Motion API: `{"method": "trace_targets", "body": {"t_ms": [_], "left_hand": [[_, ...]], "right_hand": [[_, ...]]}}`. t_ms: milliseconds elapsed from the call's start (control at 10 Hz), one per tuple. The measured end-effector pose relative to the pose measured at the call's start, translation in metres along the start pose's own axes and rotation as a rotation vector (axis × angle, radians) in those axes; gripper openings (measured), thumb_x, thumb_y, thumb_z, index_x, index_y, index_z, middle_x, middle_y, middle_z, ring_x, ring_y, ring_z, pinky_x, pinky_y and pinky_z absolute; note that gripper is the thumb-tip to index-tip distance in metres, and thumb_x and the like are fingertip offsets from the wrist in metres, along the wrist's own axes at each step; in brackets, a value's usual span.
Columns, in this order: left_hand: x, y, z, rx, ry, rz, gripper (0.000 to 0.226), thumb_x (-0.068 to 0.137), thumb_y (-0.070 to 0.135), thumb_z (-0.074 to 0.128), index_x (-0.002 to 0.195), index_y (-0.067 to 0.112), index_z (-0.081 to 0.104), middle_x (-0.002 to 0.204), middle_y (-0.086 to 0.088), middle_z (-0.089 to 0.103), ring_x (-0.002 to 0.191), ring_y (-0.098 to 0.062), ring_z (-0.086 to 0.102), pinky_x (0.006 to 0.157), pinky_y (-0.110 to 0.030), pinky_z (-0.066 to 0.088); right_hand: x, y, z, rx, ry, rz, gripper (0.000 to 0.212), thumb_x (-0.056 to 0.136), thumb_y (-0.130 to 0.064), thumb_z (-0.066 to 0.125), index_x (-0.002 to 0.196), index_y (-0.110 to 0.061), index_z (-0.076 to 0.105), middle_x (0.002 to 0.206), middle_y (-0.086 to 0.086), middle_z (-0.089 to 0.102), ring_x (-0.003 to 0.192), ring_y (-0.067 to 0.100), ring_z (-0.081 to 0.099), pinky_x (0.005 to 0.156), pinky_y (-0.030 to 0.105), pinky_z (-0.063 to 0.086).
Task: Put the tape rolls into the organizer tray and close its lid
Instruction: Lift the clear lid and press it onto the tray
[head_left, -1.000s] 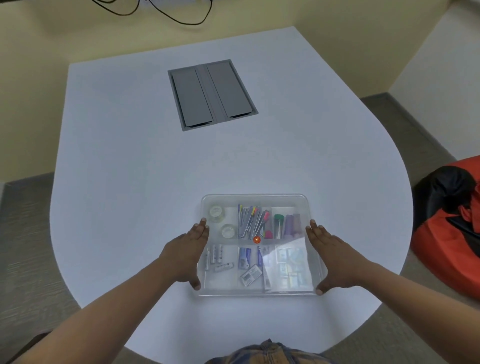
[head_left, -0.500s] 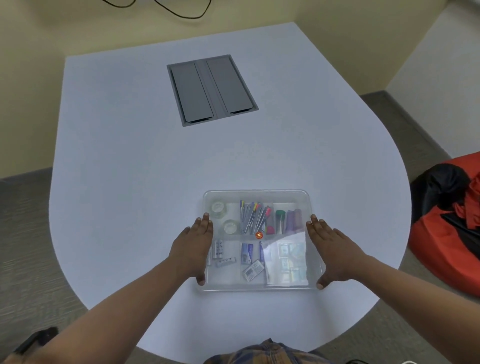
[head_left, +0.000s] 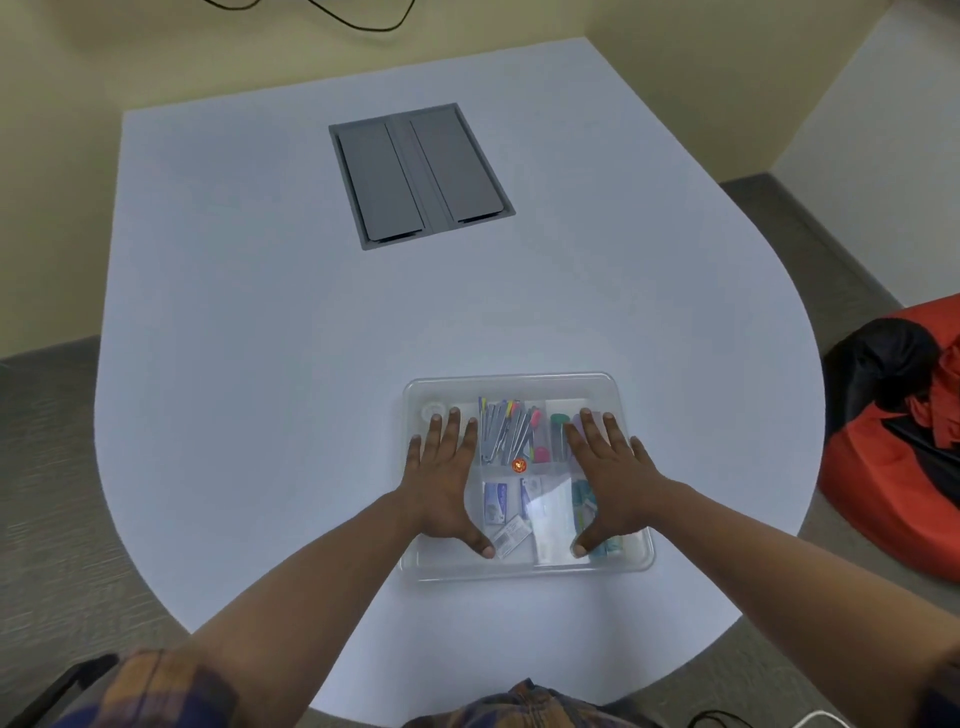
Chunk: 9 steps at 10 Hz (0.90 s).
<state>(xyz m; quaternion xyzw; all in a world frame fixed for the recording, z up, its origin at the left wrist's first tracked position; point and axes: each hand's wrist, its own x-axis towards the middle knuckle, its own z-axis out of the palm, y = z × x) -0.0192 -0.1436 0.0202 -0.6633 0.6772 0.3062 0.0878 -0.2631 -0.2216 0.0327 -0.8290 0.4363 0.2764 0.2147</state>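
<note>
The clear organizer tray sits on the white table near its front edge, with its see-through lid on top. My left hand lies flat on the lid's left half, fingers spread. My right hand lies flat on the right half, fingers spread too. One tape roll shows through the lid in the far left compartment, by my left fingertips. A second roll is hidden under my left hand. Pens and small packets fill the other compartments.
The white table has a grey cable hatch set into it further back. A red and black bag lies on the floor to the right. A black cable hangs on the far wall.
Both hands have moved from the tray's two sides onto the top of the lid and now lie flat on it.
</note>
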Motion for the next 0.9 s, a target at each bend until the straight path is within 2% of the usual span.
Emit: {"method": "trace_targets", "body": {"t_ms": [200,300,500,700,800,900], "left_hand": [[0.005,-0.007,0.015,0.038,0.014,0.012,0.159,0.030,0.088,0.065,0.126,0.034,-0.049,0.140,0.000,-0.053,0.125,-0.019,-0.053,0.102,-0.045,-0.030],[0.007,-0.007,0.016,0.037,0.002,0.011,0.159,0.029,0.088,0.065,0.125,0.035,-0.050,0.137,0.002,-0.056,0.124,-0.018,-0.053,0.100,-0.043,-0.032],[0.006,-0.009,0.017,0.011,0.017,0.036,0.158,0.030,0.087,0.066,0.128,0.035,-0.047,0.145,0.000,-0.048,0.129,-0.020,-0.048,0.106,-0.045,-0.027],[-0.003,-0.012,0.015,-0.016,0.087,0.078,0.154,0.039,0.082,0.070,0.137,0.032,-0.038,0.151,0.002,-0.036,0.138,-0.021,-0.036,0.116,-0.046,-0.014],[-0.007,-0.014,0.011,-0.076,0.077,0.095,0.146,0.048,0.075,0.074,0.142,0.031,-0.029,0.150,0.007,-0.034,0.139,-0.019,-0.032,0.115,-0.042,-0.013],[-0.011,-0.018,0.000,-0.056,0.142,0.105,0.124,0.068,0.073,0.061,0.148,0.022,-0.019,0.157,0.002,-0.024,0.144,-0.019,-0.022,0.117,-0.039,-0.008]], "right_hand": [[0.002,0.004,0.011,0.082,-0.033,-0.031,0.159,0.045,-0.079,0.076,0.138,-0.022,-0.040,0.148,0.004,-0.047,0.128,0.030,-0.048,0.116,0.063,0.001],[0.003,0.004,0.014,0.100,-0.061,-0.020,0.158,0.046,-0.078,0.076,0.134,-0.024,-0.044,0.145,0.002,-0.050,0.126,0.030,-0.051,0.114,0.063,0.004],[-0.003,0.001,0.016,0.097,-0.063,-0.003,0.158,0.047,-0.079,0.074,0.136,-0.019,-0.042,0.146,0.003,-0.049,0.130,0.031,-0.047,0.116,0.062,0.004],[-0.008,-0.003,0.009,0.018,-0.019,0.023,0.149,0.053,-0.082,0.067,0.143,-0.020,-0.034,0.146,0.003,-0.045,0.137,0.029,-0.038,0.117,0.058,-0.001],[-0.008,-0.008,0.009,0.115,0.155,0.052,0.134,0.066,-0.079,0.060,0.146,-0.018,-0.028,0.150,-0.001,-0.038,0.142,0.022,-0.029,0.119,0.051,0.004],[-0.009,-0.017,0.007,0.148,0.387,0.063,0.115,0.078,-0.070,0.054,0.150,-0.015,-0.016,0.153,-0.001,-0.028,0.148,0.024,-0.017,0.121,0.043,0.009]]}}
